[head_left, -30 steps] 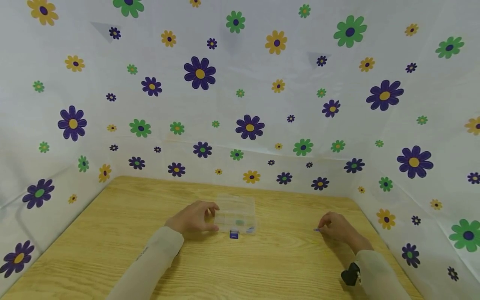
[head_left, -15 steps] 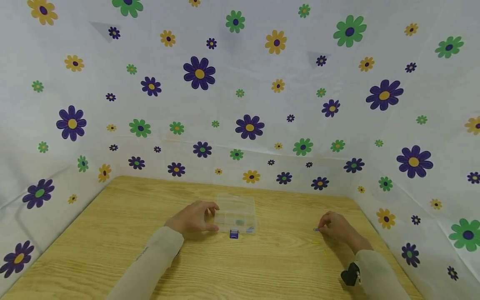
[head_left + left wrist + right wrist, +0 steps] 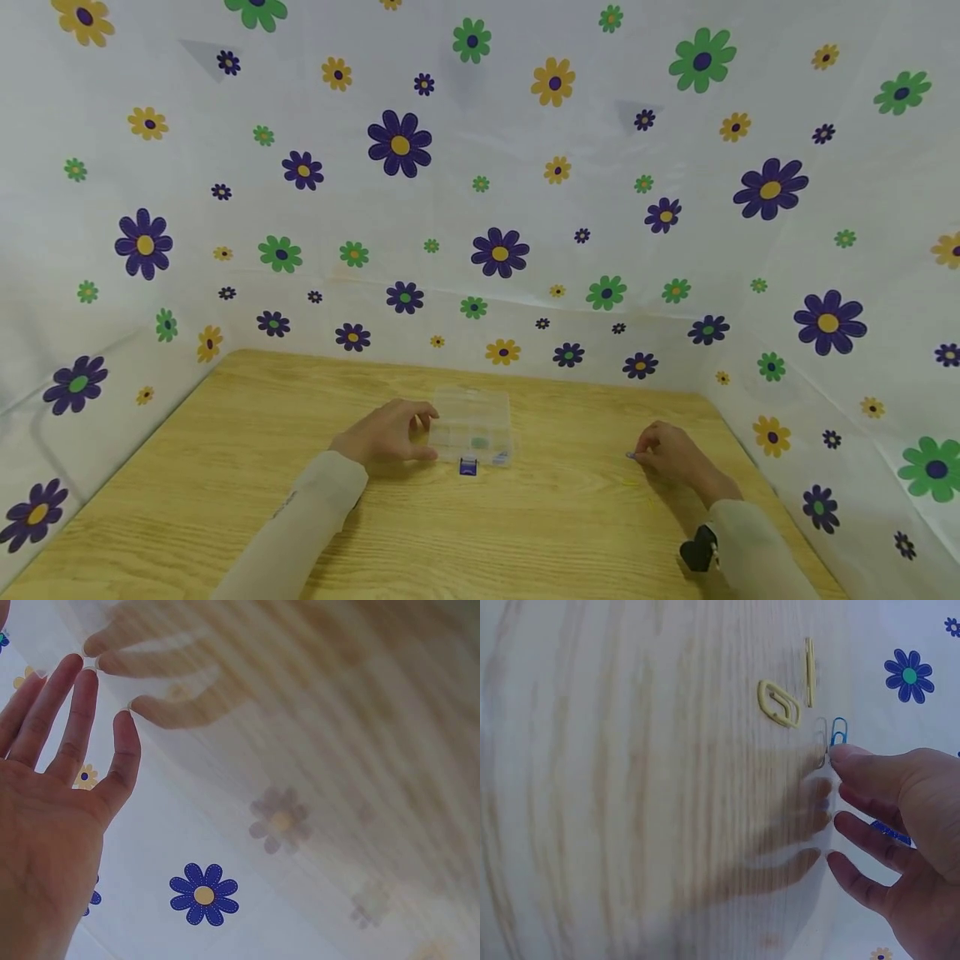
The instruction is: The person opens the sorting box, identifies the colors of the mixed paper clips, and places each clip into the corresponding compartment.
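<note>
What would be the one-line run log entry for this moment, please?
left hand: touches clear organizer box | right hand: pinches blue paper clip | yellow paper clips: on wooden table

Your bench (image 3: 225, 467) is pale wood grain, smooth with a soft sheen. Under your left hand (image 3: 386, 433) sits a clear plastic box (image 3: 474, 421), glossy and see-through, with a dark blue plastic latch (image 3: 468, 468). By your right hand (image 3: 904, 817) lies a blue paperclip (image 3: 839, 731), coated wire with a slick look, and a yellow paperclip (image 3: 779, 703), the same coated finish. Around you hangs a white sheet (image 3: 480, 208), thin, matt and creased, printed with flowers. Your sleeves (image 3: 300, 525) look like soft, pale cloth.
</note>
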A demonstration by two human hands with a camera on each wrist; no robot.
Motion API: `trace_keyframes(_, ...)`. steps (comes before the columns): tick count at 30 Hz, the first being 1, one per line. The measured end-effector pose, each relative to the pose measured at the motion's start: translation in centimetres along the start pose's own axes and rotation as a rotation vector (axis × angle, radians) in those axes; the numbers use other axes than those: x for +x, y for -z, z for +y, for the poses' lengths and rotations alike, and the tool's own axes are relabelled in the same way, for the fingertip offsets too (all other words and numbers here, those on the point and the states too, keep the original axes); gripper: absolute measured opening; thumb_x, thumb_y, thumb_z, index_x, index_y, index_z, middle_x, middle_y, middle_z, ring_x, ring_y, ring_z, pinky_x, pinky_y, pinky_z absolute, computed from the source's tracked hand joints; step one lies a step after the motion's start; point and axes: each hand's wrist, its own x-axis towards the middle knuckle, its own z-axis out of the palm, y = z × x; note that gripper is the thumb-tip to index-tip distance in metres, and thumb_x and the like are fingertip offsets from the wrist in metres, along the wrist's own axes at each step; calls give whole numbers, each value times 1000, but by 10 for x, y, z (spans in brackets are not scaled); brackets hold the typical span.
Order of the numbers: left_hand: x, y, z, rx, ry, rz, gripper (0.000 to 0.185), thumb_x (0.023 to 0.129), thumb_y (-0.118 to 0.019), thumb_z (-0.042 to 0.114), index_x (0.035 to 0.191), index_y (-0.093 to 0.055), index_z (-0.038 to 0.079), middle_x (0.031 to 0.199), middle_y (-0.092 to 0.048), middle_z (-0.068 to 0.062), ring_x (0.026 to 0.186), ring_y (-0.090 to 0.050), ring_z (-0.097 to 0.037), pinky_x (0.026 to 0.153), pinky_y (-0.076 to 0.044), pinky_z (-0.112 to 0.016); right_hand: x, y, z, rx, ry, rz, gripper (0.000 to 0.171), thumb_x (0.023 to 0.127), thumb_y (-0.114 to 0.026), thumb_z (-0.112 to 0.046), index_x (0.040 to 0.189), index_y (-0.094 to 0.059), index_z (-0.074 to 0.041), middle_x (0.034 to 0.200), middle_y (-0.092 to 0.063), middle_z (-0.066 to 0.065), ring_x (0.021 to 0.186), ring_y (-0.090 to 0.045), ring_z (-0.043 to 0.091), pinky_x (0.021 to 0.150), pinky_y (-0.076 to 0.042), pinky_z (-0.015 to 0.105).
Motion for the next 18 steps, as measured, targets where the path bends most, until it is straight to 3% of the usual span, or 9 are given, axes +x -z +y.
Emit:
trace_keyframes(7, 1, -1, -2, -1, -3, 2, 66, 80, -85, 48, 128, -67, 7, 110, -72, -2, 100, -63, -18, 94, -53, -45, 2, -1, -12, 37, 12, 79, 16, 88, -77, -8, 77, -68, -15, 94, -69, 3, 87, -62, 16, 79, -54, 36)
trace_keyframes(12, 1, 0, -2, -3, 1, -1, 65, 80, -84, 48, 128, -67, 8, 110, -72, -3, 100, -62, -19, 94, -52, -45, 6, 1, -28, 64, 73, 131, 16, 89, -77, -5, 78, -70, -14, 96, -71, 3, 89, -66, 22, 79, -56, 40)
trace_keyframes(18, 0, -1, -1, -5, 0, -3, 65, 80, -84, 48, 128, -67, 7, 110, -72, -3, 100, -62, -20, 94, -52, -45, 13, 0, -43, 39, 159, 162, 15, 86, -80, -5, 77, -73, -14, 95, -71, 6, 86, -67, 28, 70, -56, 32)
